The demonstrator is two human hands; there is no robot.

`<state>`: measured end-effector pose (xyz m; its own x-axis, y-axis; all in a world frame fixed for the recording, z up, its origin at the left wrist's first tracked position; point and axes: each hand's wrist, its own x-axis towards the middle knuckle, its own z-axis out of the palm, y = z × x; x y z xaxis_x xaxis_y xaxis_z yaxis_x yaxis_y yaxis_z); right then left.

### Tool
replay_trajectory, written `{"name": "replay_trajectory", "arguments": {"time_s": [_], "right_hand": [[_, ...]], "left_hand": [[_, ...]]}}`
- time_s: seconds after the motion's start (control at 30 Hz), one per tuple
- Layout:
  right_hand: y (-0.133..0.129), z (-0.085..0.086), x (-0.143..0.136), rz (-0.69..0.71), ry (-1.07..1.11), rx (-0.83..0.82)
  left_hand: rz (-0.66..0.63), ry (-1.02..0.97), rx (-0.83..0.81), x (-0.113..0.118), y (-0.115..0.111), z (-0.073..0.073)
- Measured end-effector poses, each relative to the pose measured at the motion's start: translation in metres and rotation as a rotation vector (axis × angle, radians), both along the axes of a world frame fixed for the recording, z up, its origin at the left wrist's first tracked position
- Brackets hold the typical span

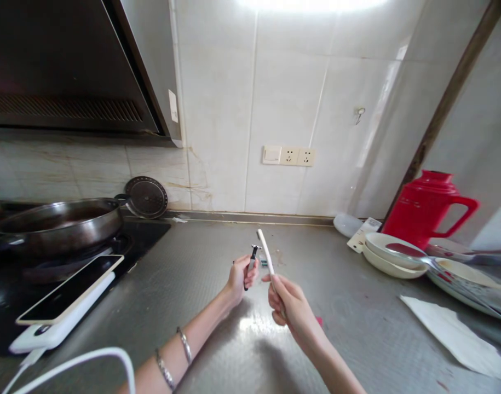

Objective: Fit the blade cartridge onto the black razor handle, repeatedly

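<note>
My left hand (242, 276), with two silver bangles on its forearm, is closed around the handle of a small black and grey razor (252, 265), its T-shaped head pointing up. In my right hand (289, 298) is a white toothbrush (265, 249), gripped low on the handle with the brush head up and tilted left. The toothbrush head is close to the razor head; they look slightly apart. Both hands are above the grey metal countertop (217, 241). A small green item (264, 263) shows behind them, too small to name. Something red (319, 322) is partly hidden behind my right wrist.
A steel pan (61, 224) stands on the stove at left, near a phone (73, 290) lying on a white power bank (65, 314) with a cable. At right are a red thermos (422, 208), stacked bowls (392, 265) and a white paper sheet (451, 334).
</note>
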<state>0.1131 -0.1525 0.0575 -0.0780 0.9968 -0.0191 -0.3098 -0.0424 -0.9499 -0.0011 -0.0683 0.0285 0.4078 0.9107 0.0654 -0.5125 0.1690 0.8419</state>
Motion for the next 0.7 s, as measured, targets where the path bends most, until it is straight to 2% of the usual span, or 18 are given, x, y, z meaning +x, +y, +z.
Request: {"name": "replay_trajectory", "arguments": {"time_s": [0.17,0.33,0.53,0.7], "right_hand": [[-0.024,-0.005,-0.018,0.083,0.191,-0.108],[-0.037,-0.02,-0.034,0.043,0.324,-0.198],[-0.035,-0.014,-0.037,0.02,0.378,-0.157],[-0.04,-0.023,-0.047,-0.001,0.389,-0.216]], "left_hand": [[0.019,0.022,0.031,0.001,0.0,-0.002],[0.029,0.011,0.046,0.0,0.004,-0.006],[0.086,0.063,0.068,0.002,0.004,-0.01],[0.148,0.073,0.11,0.004,0.002,-0.012]]}}
